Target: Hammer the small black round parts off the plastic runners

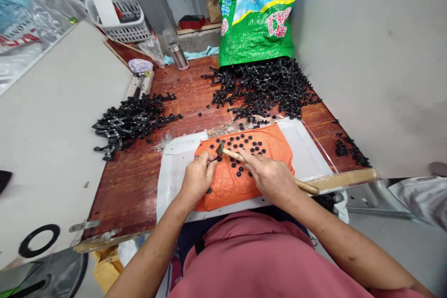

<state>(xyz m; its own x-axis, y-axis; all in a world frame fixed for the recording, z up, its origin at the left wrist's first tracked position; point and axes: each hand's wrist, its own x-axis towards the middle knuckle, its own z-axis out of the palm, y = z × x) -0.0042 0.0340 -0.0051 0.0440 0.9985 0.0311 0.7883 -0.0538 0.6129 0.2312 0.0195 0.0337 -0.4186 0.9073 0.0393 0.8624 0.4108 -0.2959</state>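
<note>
My right hand (274, 177) is wrapped round the wooden handle of a hammer (233, 154). The hammer's small dark head is over an orange cloth (226, 188), close to the fingertips of my left hand (199, 174). Those left fingers pinch a small black part (218, 159) against the cloth; its exact kind is too small to tell. Several round black button-like pieces (240, 145) lie scattered on the cloth. Under the cloth is a white board (171, 172).
A pile of black plastic pieces (129, 118) lies at the left. A larger heap (265, 86) spills from a green and blue bag (258, 18) at the back. A steel bottle (178, 56) and a white basket (122, 28) stand back left. Grey panels (377, 56) flank the wooden table.
</note>
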